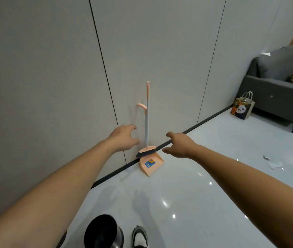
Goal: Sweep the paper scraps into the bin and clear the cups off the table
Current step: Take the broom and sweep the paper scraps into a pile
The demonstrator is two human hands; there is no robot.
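Nearest, a dark bin point(104, 231) waits by the person's shoe point(140, 237); both hands, left point(124, 138) and right point(179, 144), reach spread and empty toward the broom point(147, 113) clipped upright in its dustpan point(151, 163) against the wall; paper scraps point(274, 164) litter the floor far right; no cups visible.

I see the broom point(147, 113) standing upright against the wall point(52, 68), its head resting in the dustpan point(151, 164) on the floor point(195, 185) at the wall's foot. My left hand point(124, 138) is just left of the handle, my right hand point(179, 144) to its right, neither touching. The bin point(103, 231) is near me, with a shoe point(140, 237) to its right. Scraps point(274, 164) lie far right. A bag point(242, 108) stands before the sofa point(276, 93), back right.
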